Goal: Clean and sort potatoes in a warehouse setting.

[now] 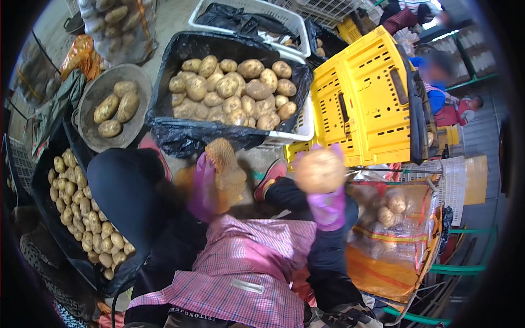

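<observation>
My right hand (328,207), in a purple glove, grips a large potato (320,170) that is blurred by motion. My left hand (204,186), gloved in purple too, is closed on a crumpled yellowish-tan mesh cloth (226,164) between my knees. In front of both hands stands a white plastic crate (304,119) lined with a black plastic bag (178,53). Many potatoes (227,88) are heaped inside it. To its left, a shallow grey basin (92,133) holds several larger potatoes (128,107).
A yellow plastic crate (357,110) stands at the front right. Beside my left leg is a black-lined container of potatoes (86,209). Bagged potatoes (391,211) lie on my right. Another white crate (250,8) and a clear sack of potatoes (117,28) stand farther off. People (439,86) are at the right.
</observation>
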`<state>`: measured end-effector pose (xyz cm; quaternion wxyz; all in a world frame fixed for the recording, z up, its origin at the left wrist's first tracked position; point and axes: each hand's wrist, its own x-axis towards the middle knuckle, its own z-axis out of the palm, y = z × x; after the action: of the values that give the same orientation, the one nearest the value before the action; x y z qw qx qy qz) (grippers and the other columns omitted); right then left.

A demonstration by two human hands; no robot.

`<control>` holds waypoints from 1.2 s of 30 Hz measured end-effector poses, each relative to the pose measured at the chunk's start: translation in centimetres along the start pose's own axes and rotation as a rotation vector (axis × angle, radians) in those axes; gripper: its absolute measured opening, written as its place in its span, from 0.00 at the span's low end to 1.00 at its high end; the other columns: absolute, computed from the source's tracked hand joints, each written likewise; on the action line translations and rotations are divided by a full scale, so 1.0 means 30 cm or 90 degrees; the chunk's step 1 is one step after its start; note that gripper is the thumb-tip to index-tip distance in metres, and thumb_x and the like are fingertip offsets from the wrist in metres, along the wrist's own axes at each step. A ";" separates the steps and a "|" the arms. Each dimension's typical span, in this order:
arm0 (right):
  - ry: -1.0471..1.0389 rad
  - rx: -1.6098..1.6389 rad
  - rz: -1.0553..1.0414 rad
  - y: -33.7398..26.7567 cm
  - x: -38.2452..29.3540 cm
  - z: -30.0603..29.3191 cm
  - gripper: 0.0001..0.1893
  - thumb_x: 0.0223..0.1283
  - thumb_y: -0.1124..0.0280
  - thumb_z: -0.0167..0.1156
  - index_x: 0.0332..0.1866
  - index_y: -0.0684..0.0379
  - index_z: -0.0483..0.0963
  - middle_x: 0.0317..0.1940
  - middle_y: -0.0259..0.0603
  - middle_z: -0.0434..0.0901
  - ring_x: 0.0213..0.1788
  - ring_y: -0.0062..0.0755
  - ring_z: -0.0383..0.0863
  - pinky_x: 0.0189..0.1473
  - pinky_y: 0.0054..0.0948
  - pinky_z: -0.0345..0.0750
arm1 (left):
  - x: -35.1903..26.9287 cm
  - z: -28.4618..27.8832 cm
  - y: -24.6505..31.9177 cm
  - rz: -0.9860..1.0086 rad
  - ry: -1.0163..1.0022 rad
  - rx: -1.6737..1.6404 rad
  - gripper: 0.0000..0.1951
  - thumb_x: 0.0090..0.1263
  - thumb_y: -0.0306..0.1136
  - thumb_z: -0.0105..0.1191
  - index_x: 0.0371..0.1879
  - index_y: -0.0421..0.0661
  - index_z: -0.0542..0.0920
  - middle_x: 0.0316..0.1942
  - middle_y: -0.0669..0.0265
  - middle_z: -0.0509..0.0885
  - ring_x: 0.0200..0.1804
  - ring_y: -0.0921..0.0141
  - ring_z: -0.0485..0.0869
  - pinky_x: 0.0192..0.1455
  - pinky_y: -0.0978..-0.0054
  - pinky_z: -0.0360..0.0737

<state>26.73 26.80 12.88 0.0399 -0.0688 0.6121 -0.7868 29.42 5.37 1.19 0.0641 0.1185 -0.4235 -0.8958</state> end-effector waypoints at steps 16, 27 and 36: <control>-0.077 0.113 -0.200 -0.317 0.657 -0.352 0.21 0.62 0.77 0.51 0.60 0.67 0.61 0.49 0.42 0.73 0.45 0.24 0.75 0.44 0.21 0.77 | 0.024 -0.044 -0.103 -0.054 0.126 0.145 0.16 0.69 0.33 0.47 0.54 0.42 0.72 0.43 0.67 0.78 0.43 0.78 0.75 0.46 0.81 0.73; -0.568 -1.327 -0.255 0.796 1.047 0.266 0.43 0.36 0.66 0.71 0.66 0.38 0.61 0.66 0.40 0.61 0.63 0.40 0.67 0.61 0.43 0.67 | 0.047 0.019 -0.141 -0.218 0.234 -0.170 0.13 0.70 0.25 0.48 0.53 0.41 0.71 0.41 0.72 0.75 0.41 0.82 0.72 0.45 0.85 0.72; -0.433 -0.487 0.017 0.523 0.787 0.182 0.46 0.32 0.68 0.73 0.66 0.57 0.61 0.60 0.45 0.66 0.62 0.44 0.66 0.65 0.37 0.64 | 0.058 0.011 -0.053 -0.042 0.119 -0.154 0.20 0.74 0.38 0.40 0.60 0.40 0.67 0.51 0.65 0.75 0.49 0.74 0.76 0.53 0.76 0.74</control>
<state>3.95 14.20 0.41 0.2187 -0.3231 0.8094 -0.4390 27.64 6.25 -0.11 0.0875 0.2065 -0.3003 -0.9271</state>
